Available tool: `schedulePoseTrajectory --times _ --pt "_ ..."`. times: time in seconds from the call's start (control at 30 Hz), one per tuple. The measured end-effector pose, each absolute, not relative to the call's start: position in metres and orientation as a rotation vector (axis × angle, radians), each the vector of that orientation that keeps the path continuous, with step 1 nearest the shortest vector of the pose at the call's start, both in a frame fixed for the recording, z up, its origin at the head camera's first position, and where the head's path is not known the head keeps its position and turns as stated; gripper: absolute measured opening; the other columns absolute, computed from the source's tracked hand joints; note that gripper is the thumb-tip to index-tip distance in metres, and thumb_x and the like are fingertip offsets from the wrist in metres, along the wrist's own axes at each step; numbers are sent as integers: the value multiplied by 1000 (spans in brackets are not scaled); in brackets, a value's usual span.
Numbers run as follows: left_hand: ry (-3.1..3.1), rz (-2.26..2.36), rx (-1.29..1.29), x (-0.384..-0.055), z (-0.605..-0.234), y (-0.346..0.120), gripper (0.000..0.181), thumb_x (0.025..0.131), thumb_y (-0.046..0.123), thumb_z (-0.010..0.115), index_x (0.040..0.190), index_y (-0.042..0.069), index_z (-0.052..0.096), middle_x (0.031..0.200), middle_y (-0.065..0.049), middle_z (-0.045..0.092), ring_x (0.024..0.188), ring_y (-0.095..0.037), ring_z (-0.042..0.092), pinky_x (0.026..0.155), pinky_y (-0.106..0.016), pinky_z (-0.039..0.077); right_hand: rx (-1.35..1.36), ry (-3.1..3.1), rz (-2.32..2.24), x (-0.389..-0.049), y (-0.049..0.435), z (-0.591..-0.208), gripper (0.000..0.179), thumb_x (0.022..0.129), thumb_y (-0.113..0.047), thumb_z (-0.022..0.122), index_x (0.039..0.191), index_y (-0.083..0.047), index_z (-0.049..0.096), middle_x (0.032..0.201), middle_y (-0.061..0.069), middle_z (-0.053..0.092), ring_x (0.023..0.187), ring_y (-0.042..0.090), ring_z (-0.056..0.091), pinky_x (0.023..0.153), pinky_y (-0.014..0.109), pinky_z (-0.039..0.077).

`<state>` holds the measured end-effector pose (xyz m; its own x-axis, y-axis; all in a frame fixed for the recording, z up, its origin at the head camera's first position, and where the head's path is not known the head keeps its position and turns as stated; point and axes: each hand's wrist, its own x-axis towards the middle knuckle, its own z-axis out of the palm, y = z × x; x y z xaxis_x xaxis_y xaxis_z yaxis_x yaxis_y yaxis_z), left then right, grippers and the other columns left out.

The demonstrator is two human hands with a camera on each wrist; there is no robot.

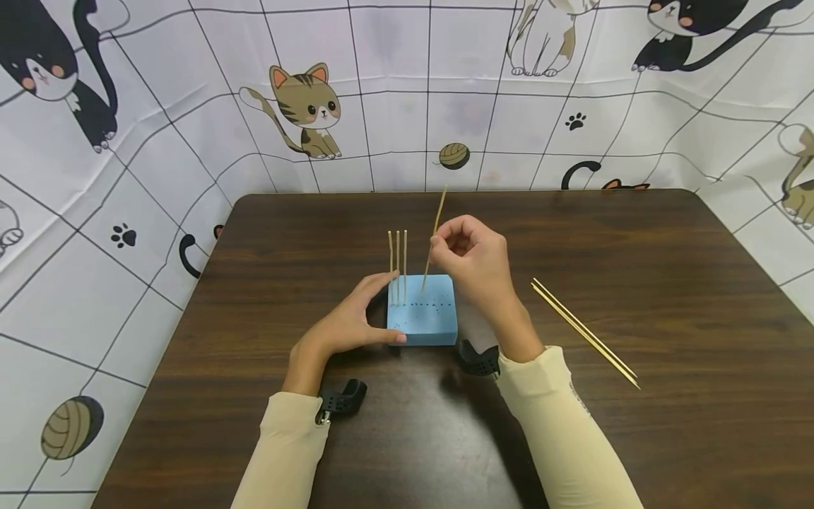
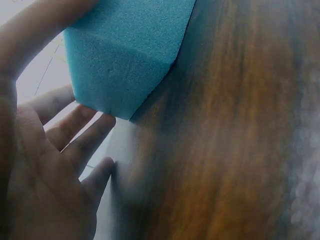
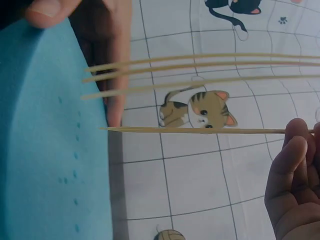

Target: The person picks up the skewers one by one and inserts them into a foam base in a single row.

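Note:
A light-blue foam block [image 1: 432, 323] with rows of small holes in its top lies on the table. My left hand [image 1: 346, 318] holds its left side, thumb at the near edge and fingers toward the far side. Three thin wooden skewers [image 1: 398, 254] stand upright in the block's left part. With thumb and fingertips, my right hand [image 1: 477, 258] pinches another skewer [image 3: 210, 130], slightly tilted, its pointed end down at the block's top. Whether that tip touches the foam I cannot tell. In the left wrist view, the left fingers [image 2: 90, 142] reach along the block's side.
A few loose skewers [image 1: 585, 332] lie side by side, slanting, on the dark wooden table [image 1: 636, 247] to the right. Behind and beside the table hangs a white cloth [image 1: 394, 120] with cat drawings and grid lines. Both wrists wear black straps [image 1: 343, 399].

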<state>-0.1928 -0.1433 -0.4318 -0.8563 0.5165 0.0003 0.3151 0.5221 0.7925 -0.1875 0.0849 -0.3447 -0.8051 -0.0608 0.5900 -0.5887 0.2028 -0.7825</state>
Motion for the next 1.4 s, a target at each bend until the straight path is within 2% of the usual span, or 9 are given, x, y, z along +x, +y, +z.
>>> schedulePoseTrajectory --times 0.63,0.9,1.27,1.4 --pt "2518 1247 693 -193 -430 -144 105 75 46 85 158 27 25 159 5 23 146 -20 25 112 -58 30 618 -2095 1576 -188 72 -353 6 86 6 63 83 1 63 73 10 64 61 13 56 57 20 47" --pt "2505 1259 709 -194 -431 -144 105 75 43 85 159 25 24 160 0 22 147 -24 24 112 -61 29 638 -2114 1537 -190 70 -356 8 86 6 62 82 -1 62 74 9 65 60 14 56 57 20 47" --pt "2495 1258 689 -194 -431 -143 104 75 47 85 158 32 24 160 4 21 147 -21 23 112 -59 30 704 -2157 1492 -187 68 -368 8 84 7 63 82 -1 63 73 8 63 62 14 56 59 22 47" --pt "2491 1267 703 -193 -430 -144 105 75 46 85 158 29 24 160 2 21 147 -24 23 111 -61 30 733 -2162 1490 -186 66 -375 8 84 7 63 82 -1 63 75 7 64 65 14 58 60 23 49"
